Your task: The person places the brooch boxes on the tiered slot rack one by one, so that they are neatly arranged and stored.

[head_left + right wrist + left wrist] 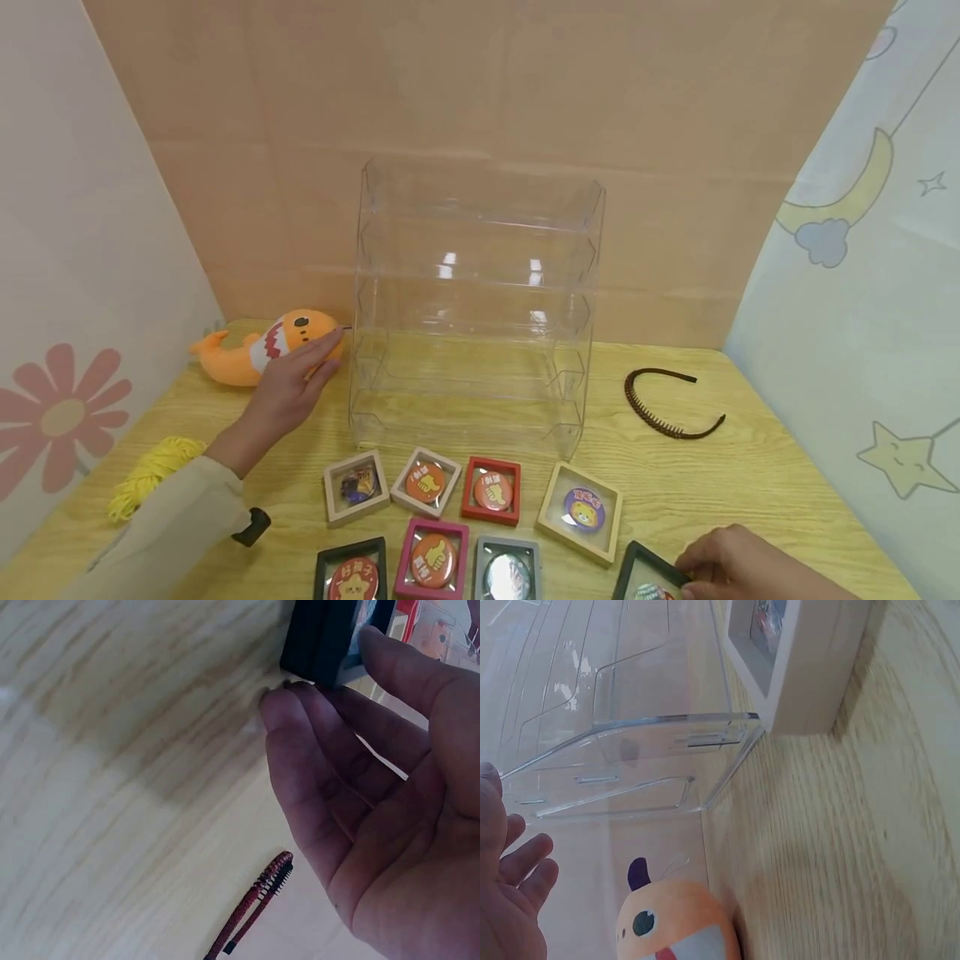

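Note:
A clear acrylic tiered rack (pixel 468 383) stands upright at the middle of the table. My left hand (pixel 288 392) reaches to its left side with fingers fairly straight; in the left wrist view a fingertip (pixel 490 774) is right at the rack's edge. An orange plush toy (pixel 232 367) with a toothed mouth lies behind that hand. At the lower right my right hand (pixel 742 567) pinches the corner of a black square display frame (pixel 633 560). The right wrist view shows the thumb (pixel 397 667) over the frame's face and fingers at its edge.
Several framed badges lie before the rack, among them a red frame (pixel 514 493), a pink frame (pixel 462 560) and a light wood frame (pixel 551 496). A brown headband (pixel 637 402) lies right. Yellow yarn (pixel 153 471) and a small black object (pixel 255 527) are left.

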Demonstrator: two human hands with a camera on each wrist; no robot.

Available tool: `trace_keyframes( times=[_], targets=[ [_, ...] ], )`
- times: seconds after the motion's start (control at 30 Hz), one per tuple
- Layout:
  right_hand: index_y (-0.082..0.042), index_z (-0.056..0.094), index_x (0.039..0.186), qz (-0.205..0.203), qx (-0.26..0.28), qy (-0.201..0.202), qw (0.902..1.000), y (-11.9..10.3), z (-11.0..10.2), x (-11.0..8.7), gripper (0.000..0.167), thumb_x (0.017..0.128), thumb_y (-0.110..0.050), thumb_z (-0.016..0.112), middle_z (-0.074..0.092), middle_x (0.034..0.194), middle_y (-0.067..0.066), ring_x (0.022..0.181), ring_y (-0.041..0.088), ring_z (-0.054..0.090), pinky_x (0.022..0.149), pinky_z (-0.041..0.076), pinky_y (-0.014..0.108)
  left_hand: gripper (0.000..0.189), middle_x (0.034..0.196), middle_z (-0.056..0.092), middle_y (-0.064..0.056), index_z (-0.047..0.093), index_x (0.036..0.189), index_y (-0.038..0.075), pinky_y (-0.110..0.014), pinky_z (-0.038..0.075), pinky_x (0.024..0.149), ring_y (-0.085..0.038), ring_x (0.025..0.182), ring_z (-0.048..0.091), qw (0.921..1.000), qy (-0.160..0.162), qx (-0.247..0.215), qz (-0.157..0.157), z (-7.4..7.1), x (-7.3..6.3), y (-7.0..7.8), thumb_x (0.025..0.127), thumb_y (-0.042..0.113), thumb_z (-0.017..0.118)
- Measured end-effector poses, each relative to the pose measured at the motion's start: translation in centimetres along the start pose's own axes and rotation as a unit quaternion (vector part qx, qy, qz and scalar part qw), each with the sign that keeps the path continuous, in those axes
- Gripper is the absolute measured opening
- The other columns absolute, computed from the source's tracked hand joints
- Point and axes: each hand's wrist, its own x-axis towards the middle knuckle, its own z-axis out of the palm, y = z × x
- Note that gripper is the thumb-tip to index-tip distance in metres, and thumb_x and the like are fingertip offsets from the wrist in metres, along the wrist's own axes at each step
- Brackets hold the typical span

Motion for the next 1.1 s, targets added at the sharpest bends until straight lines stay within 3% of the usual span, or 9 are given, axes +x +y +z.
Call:
trace_keyframes(
  times=[0.2, 0.3, 0.47, 0.63, 0.83, 1.1],
  targets=[
    [-0.001, 0.071, 0.093, 0.03, 0.032, -0.002, 0.999, -0.1, 0.3, -0.1, 0.009, 0.09, -0.004, 0.064, 0.064, 0.08, -0.016, 0.063, -0.001, 0.058, 0.047, 0.05, 0.021, 0.049, 0.122, 0.06, -0.018, 0.053, 0.131, -0.004, -0.047, 0.053, 0.079, -0.035, 0.101, 0.061, 0.9988, 0.031, -0.036, 0.009, 0.7, 0.4, 0.3, 0.085, 0.002, 0.069],
    [0.002, 0.07, 0.094, 0.038, 0.05, -0.004, 0.998, 0.1, 0.2, -0.4, 0.01, 0.089, 0.0, 0.062, 0.064, 0.08, -0.014, 0.064, 0.001, 0.059, 0.047, 0.051, 0.023, 0.051, 0.118, 0.061, -0.019, 0.056, 0.127, -0.005, -0.03, 0.056, 0.072, -0.032, 0.09, 0.066, 0.9958, 0.055, -0.071, 0.019, 1.1, 0.6, 0.4, 0.078, -0.008, 0.071],
    [0.006, 0.069, 0.096, 0.024, 0.041, 0.0, 0.9989, 0.3, 0.2, -0.7, 0.011, 0.089, 0.004, 0.061, 0.064, 0.082, -0.014, 0.065, 0.001, 0.059, 0.048, 0.051, 0.023, 0.052, 0.12, 0.059, -0.019, 0.057, 0.125, -0.007, -0.009, 0.048, 0.072, -0.033, 0.084, 0.066, 0.9902, 0.07, -0.121, 0.006, 1.6, 0.6, 0.9, 0.075, -0.014, 0.071],
    [0.005, 0.07, 0.097, -0.002, 0.011, 0.012, 0.9999, 0.5, 0.0, -1.5, 0.014, 0.086, 0.007, 0.062, 0.066, 0.083, -0.012, 0.065, 0.0, 0.059, 0.047, 0.05, 0.02, 0.05, 0.12, 0.059, -0.02, 0.058, 0.124, -0.007, -0.012, 0.051, 0.069, -0.031, 0.083, 0.067, 0.9877, 0.07, -0.139, -0.012, 1.8, 0.6, 1.1, 0.076, -0.014, 0.071],
    [0.003, 0.07, 0.105, -0.016, 0.063, 0.025, 0.9976, 0.5, -0.9, -2.7, 0.022, 0.087, 0.01, 0.059, 0.069, 0.09, -0.005, 0.069, 0.006, 0.064, 0.05, 0.055, 0.027, 0.046, 0.119, 0.059, -0.022, 0.057, 0.123, -0.008, -0.015, 0.053, 0.062, -0.032, 0.084, 0.066, 0.9811, 0.081, -0.173, -0.028, 1.8, 0.8, 1.9, 0.078, -0.015, 0.068],
    [0.001, 0.066, 0.114, -0.051, 0.146, 0.035, 0.9874, 0.4, -2.4, -3.7, 0.037, 0.085, 0.019, 0.055, 0.069, 0.098, 0.007, 0.08, 0.013, 0.066, 0.059, 0.057, 0.033, 0.042, 0.123, 0.057, -0.019, 0.058, 0.122, -0.007, -0.017, 0.053, 0.062, -0.015, 0.092, 0.063, 0.9723, 0.088, -0.206, -0.067, 2.2, 0.5, 2.0, 0.081, -0.013, 0.066]
  ],
)
